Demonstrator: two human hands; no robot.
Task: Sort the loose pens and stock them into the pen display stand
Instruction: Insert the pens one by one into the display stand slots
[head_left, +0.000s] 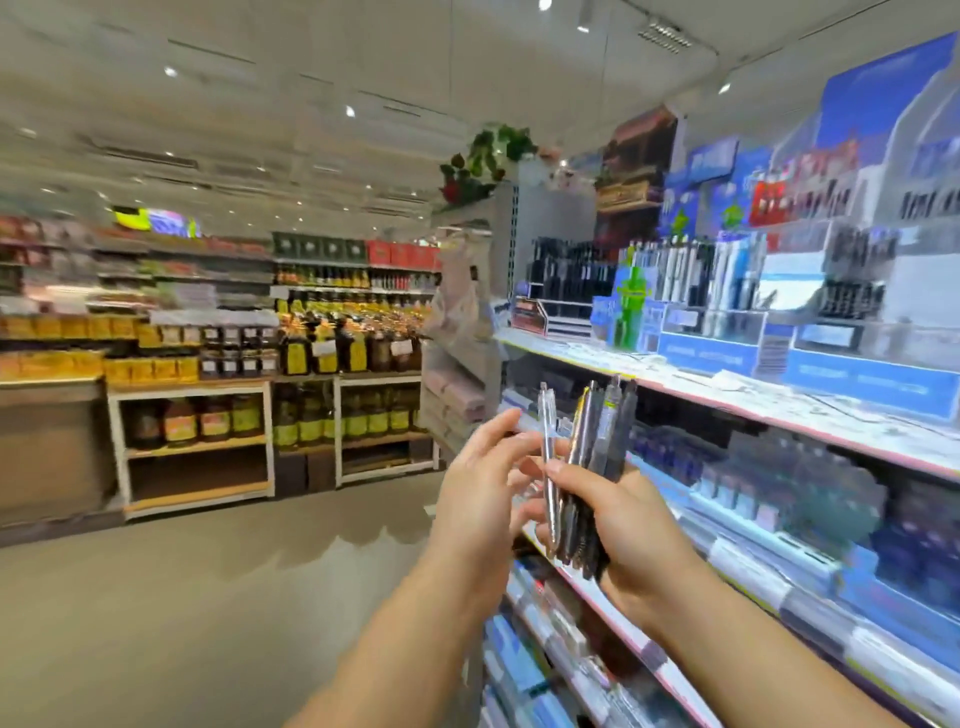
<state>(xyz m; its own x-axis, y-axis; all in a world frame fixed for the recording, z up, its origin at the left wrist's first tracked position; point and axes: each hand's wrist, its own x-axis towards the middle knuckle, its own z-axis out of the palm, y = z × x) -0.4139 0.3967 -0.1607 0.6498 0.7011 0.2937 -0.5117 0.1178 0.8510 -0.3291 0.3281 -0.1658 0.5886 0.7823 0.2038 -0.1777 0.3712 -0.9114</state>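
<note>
Head view: right hand (631, 525) grips an upright bundle of dark and grey plastic pens (597, 467). Left hand (478, 488) pinches one clear silver-tipped pen (548, 457) beside the bundle. Blue tiered pen display stand (727, 358) sits on the upper shelf (779, 410), well apart.

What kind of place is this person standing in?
Most likely a supermarket's stationery aisle. Pen display stands line the shelf on the right, bottled goods fill racks across the floor, and the right hand grips a bundle of pens.
</note>
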